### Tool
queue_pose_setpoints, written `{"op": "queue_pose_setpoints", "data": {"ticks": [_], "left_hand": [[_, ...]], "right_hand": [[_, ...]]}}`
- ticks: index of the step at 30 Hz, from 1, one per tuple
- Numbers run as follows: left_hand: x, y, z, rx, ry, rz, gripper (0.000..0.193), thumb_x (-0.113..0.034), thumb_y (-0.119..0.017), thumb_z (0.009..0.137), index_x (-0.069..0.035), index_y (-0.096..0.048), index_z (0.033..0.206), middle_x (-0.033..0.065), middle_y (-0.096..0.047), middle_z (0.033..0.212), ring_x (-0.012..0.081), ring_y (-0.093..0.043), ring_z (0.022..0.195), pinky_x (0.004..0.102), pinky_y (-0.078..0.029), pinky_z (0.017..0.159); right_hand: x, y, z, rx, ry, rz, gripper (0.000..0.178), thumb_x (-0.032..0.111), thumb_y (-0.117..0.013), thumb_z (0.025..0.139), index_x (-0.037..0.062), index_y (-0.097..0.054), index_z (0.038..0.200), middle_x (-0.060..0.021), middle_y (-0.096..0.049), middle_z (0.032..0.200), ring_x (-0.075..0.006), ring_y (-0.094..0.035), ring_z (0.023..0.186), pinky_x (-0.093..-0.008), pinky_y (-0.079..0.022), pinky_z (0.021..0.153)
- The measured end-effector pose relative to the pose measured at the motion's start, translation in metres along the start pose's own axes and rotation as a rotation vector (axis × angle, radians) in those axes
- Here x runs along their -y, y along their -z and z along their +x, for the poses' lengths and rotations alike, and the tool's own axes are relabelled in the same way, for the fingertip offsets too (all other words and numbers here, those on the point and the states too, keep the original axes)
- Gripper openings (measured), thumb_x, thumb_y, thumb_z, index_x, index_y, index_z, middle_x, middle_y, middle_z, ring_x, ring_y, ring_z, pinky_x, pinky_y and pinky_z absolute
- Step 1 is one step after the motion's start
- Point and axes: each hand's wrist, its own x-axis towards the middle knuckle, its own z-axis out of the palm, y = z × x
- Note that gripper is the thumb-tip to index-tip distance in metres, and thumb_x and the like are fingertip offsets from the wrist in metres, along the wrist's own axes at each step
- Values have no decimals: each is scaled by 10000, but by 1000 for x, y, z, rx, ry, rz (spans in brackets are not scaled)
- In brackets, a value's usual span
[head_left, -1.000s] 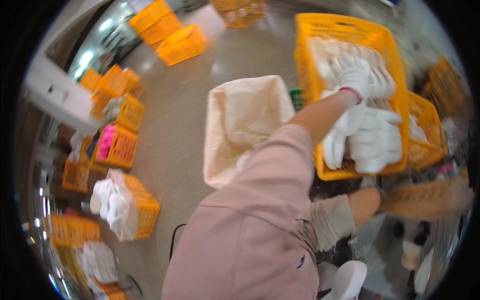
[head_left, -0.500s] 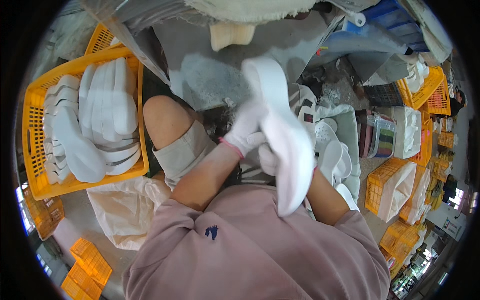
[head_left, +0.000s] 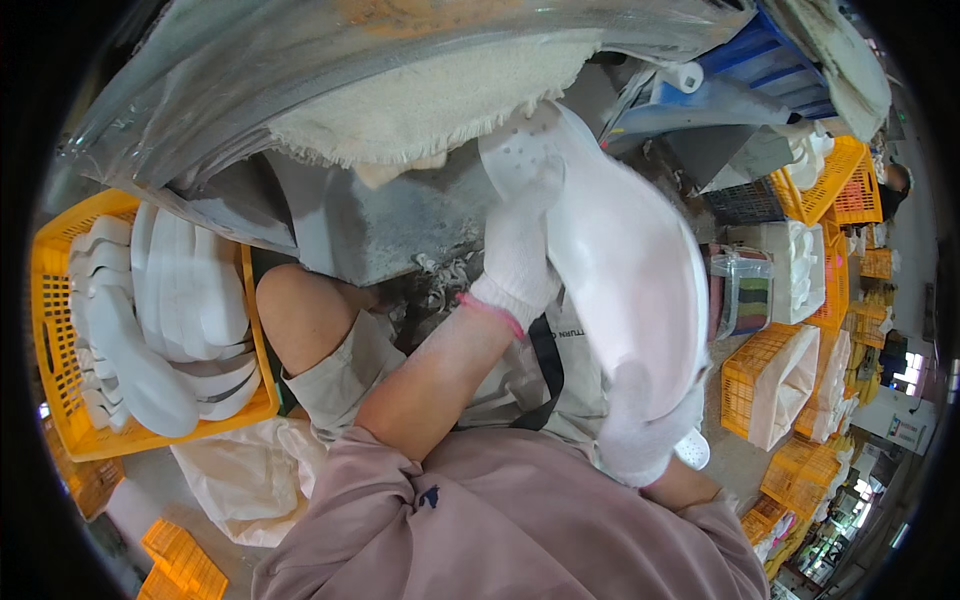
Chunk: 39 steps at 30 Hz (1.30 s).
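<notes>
A long, curved white shoe sole [head_left: 630,270] is held up slantwise in front of my body, its far end dotted with small holes. My left hand [head_left: 515,245], in a white knit glove with a pink cuff, grips it near that far end. Around the near end, at lower right, my gloved right hand [head_left: 640,430] is closed. Motion smears some of the fingers, and the sole hides others. On my left, several similar white soles [head_left: 150,370] lie stacked in a yellow plastic crate [head_left: 150,440].
A grey metal machine with a frayed cream cloth [head_left: 420,110] over its edge stands close ahead. A white plastic sack [head_left: 250,480] lies beside the left crate. To the right are yellow crates [head_left: 745,375], a bin of striped material [head_left: 752,290] and a small perforated white piece [head_left: 692,450].
My hands have moved apart along the sole, left toward its far end, right toward its near end. The sole has turned and appears larger. The machine's cloth now fills more of the view.
</notes>
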Motion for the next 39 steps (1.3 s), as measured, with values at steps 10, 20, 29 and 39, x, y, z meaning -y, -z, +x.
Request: {"op": "queue_pose_setpoints", "data": {"ticks": [10,20,29,39], "left_hand": [[-30,31,77,-74,128,-213,347,-234,-504,1099,-58,-619,1375,128,-684,1375,259,-646,1267,400,-531,1062],[-73,114,96,-452,338,599,625,-435,-683,1020,-1,-582,1459,183,-684,1401,348,-647,1304,458,-464,1155],[-144,117,-10,36,-108,1237,544,-347,-807,968,16,-686,1353,140,-756,1220,191,-699,1128,341,-549,992],[-13,18,27,-253,-65,286,406,-338,-696,1058,53,-709,1167,103,-772,1085,214,-719,956,346,-568,861]], "right_hand": [[5,-64,94,275,198,-7,415,115,-662,1003,-31,-587,1384,-298,-693,1205,-422,-733,976,-469,-588,818],[-20,-135,141,80,547,32,127,48,-676,848,9,-691,968,-229,-685,1074,-444,-674,852,-497,-566,760],[-1,-175,187,263,401,8,207,197,-638,915,33,-739,989,-241,-726,932,-465,-716,927,-505,-585,795],[35,-70,122,542,-31,336,690,271,-754,856,40,-553,1474,-206,-658,1216,-359,-672,1125,-433,-530,1005]]}}
